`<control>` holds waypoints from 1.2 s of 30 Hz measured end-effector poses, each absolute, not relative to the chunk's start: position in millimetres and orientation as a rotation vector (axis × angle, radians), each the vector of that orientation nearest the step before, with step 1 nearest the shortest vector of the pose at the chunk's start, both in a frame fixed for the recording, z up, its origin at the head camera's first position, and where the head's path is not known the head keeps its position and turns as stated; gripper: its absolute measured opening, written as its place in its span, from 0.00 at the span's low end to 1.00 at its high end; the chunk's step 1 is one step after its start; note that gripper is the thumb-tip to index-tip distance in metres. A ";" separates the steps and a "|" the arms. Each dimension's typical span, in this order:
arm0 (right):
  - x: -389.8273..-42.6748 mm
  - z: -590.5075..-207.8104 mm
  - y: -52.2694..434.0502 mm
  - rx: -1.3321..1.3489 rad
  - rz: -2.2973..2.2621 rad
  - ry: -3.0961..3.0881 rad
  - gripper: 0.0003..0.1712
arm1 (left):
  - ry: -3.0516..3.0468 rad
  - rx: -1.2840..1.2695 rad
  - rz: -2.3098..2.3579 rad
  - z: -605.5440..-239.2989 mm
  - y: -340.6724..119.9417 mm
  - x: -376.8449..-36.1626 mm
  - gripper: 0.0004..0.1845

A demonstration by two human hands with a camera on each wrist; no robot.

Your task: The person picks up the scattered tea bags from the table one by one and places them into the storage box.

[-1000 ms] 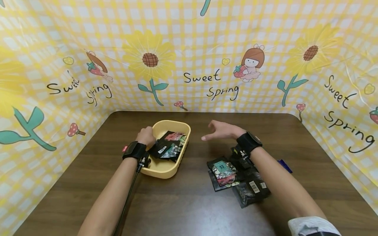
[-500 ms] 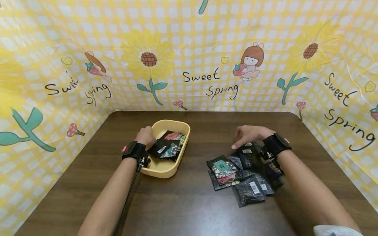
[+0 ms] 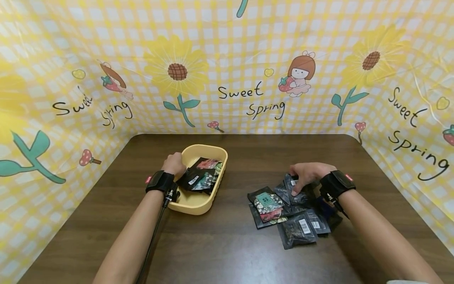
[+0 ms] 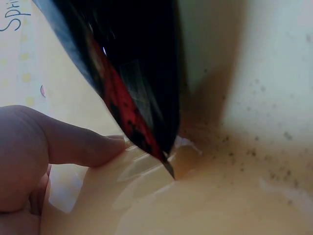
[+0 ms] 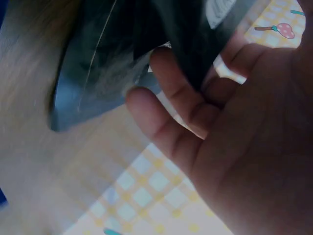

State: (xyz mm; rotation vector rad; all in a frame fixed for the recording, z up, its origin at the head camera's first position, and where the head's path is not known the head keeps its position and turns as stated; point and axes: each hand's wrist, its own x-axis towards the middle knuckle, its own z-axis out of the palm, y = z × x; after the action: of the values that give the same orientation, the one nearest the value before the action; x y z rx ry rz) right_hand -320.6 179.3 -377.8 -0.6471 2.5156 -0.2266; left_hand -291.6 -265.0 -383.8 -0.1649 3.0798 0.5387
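My left hand (image 3: 173,165) grips the left rim of a yellow plastic basket (image 3: 198,210). In the left wrist view, the thumb (image 4: 93,147) lies along its wall, and a black sachet (image 4: 146,58) leans with its corner on the basket floor. Inside the basket lie several flat black sachets (image 3: 202,179) with printed labels. On the right, my right hand (image 3: 310,173) pinches a black sachet (image 3: 299,197) at the back of a loose pile. The right wrist view has that sachet (image 5: 193,44) between curled fingers; the thumb is hidden there.
Several other sachets overlap on the brown table (image 3: 227,244): a green-labelled one (image 3: 267,201) at the pile's left and one with a barcode (image 3: 297,232) at its front. A yellow checked cloth (image 3: 227,59) stands around the back and sides.
My right hand has moved right and down, from above the table near the basket onto the pile, and has taken hold of a sachet. The left hand and basket have stayed in place.
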 end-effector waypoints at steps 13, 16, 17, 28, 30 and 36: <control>-319.4 -379.8 191.6 -0.628 -0.271 2.631 0.25 | 3.080 -0.158 0.547 -382.8 -264.6 -291.1 0.08; -320.3 -381.4 193.7 -0.647 -0.251 2.677 0.27 | 3.078 -0.164 0.545 -381.7 -263.7 -290.4 0.08; -320.5 -382.1 194.3 -0.654 -0.241 2.696 0.28 | 3.075 -0.167 0.546 -381.8 -263.9 -290.5 0.08; -320.4 -384.0 197.7 -0.724 -0.360 2.628 0.20 | 3.069 -0.164 0.543 -385.9 -266.8 -293.0 0.08; -321.1 -383.6 198.9 -0.766 -0.379 2.608 0.17 | 3.076 -0.159 0.543 -385.9 -266.9 -293.2 0.08; -322.8 -380.8 203.5 -0.814 -0.511 2.511 0.21 | 3.086 -0.161 0.548 -387.7 -267.2 -294.1 0.07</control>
State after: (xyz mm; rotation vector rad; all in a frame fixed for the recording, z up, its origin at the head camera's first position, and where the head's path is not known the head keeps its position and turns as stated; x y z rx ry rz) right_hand -322.8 203.5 -380.8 -0.8142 2.5113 -0.5113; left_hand -294.1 -267.2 -387.7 -0.1608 3.0860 0.5481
